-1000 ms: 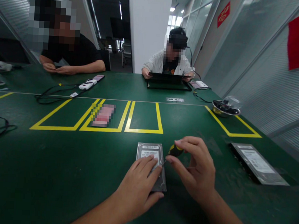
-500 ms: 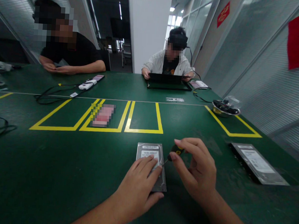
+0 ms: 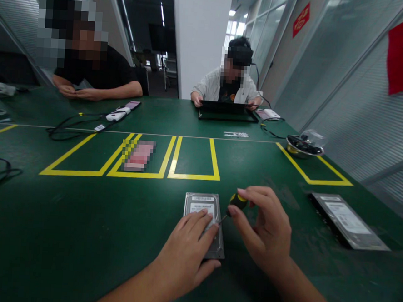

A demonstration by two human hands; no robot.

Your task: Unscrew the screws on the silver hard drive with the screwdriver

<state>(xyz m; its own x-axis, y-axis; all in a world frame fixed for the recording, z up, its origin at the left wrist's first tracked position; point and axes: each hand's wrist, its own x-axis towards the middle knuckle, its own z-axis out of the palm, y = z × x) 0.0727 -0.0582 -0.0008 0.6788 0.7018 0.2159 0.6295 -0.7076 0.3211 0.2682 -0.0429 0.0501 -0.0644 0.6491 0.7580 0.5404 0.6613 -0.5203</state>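
Note:
A silver hard drive (image 3: 192, 198) with a white label lies flat on the table before me. My left hand (image 3: 190, 246) holds it down, fingers across its top and thumb by its near edge. My right hand (image 3: 268, 228) pinches a small screwdriver (image 3: 236, 203) with a black and yellow handle between thumb and fingertips. The tilted shaft reaches down to the drive's right side, beside my left index finger. That finger hides where the tip meets the drive.
A second hard drive (image 3: 349, 219) lies to the right. Behind it stands a metal bowl (image 3: 304, 152) of dark items. Yellow tape frames (image 3: 193, 176) mark the green table (image 3: 80, 234), one around a blurred pink item (image 3: 139, 156). Cables lie at left; two people sit opposite, one holding a black panel (image 3: 227, 111).
The screwdriver handle has turned slightly in my right fingers, showing more yellow. My left hand and the hard drive stay put.

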